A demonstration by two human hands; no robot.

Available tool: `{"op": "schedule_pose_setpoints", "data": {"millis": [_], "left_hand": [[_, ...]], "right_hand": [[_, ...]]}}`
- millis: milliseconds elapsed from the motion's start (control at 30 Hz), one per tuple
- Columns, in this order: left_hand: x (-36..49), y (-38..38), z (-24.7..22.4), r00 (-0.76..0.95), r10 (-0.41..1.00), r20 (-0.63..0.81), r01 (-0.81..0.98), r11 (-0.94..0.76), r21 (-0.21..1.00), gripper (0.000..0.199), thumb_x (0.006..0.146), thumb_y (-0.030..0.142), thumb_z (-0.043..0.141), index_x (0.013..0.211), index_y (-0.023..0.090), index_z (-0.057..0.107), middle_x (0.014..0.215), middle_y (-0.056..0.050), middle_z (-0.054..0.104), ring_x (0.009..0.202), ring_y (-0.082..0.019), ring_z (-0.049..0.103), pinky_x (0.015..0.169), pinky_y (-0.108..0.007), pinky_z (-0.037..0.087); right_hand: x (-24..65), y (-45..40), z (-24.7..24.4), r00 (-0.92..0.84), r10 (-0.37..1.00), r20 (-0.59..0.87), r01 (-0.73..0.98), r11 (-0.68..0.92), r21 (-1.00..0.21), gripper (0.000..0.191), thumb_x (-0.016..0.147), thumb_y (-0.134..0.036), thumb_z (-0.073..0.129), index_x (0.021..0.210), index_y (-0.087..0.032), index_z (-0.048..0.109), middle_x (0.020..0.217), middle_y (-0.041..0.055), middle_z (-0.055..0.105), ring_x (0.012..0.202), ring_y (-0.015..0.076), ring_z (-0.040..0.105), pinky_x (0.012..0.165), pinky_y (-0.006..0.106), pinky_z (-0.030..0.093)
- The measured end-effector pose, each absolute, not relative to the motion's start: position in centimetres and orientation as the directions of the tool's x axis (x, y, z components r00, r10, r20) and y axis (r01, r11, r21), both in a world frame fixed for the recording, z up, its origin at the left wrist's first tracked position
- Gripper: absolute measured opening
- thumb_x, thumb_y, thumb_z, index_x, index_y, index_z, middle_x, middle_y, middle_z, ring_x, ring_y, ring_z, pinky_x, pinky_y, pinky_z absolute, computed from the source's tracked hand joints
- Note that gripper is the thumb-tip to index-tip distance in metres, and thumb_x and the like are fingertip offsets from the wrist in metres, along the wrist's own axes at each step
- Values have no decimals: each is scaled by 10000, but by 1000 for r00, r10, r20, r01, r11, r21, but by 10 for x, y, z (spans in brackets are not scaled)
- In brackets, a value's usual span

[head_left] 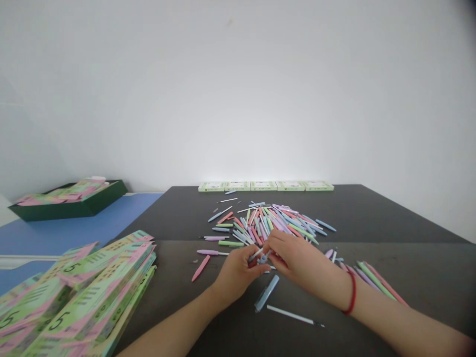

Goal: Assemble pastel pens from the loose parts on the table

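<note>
My left hand (241, 270) is closed in a pinch around a small pale blue pen part (263, 259); a thin white stick (256, 255) like a refill pokes out between its fingers. Fingers of my right hand (286, 254) close in from the other side, touching or almost touching the same part; what they pinch is mostly hidden. Just below lies a pale blue pen barrel (267, 293). Nearer me rests a white refill (292, 315) with a dark tip. Beyond both hands spreads a loose pile of pastel pen parts (267, 223).
Printed pastel packs (82, 297) are stacked at the near left. A dark green box (70, 206) of similar packs stands on a blue surface (143, 210). Flat boxes (264, 186) line the dark table's (353, 218) far edge. Assorted pens (377, 280) lie right, partly behind my forearm.
</note>
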State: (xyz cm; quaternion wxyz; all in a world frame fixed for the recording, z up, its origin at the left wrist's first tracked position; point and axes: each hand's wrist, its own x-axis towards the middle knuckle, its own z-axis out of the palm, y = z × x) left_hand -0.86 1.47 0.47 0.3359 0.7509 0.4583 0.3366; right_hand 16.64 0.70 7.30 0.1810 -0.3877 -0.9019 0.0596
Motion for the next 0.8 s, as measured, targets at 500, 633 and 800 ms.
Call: {"op": "schedule_pose_setpoints", "data": {"millis": [500,633,800], "left_hand": [[-8,14,2,331,926,181,419,-316,851,194,736,309,647,685,177,515,602,72,403,576,-112,357,540,-217,262],[-7,15,4,318,931,178,392,-300,869,199,740,292,634,665,175,491,602,73,390,571,-108,351,532,-213,265],[-6,14,6,307,932,191,371,-302,878,196,735,270,638,649,171,492,593,75,377,572,-105,336,528,-212,249]], "right_hand": [[164,0,63,-552,743,379,602,669,-436,147,827,-62,514,879,-178,589,846,35,583,758,167,560,692,281,438],[161,-1,58,-468,781,413,577,624,-526,174,780,-19,512,832,-179,556,780,5,547,655,133,515,601,241,400],[160,0,57,-425,816,391,564,577,-591,172,767,-19,519,807,-180,563,743,-9,528,622,123,491,573,229,382]]}}
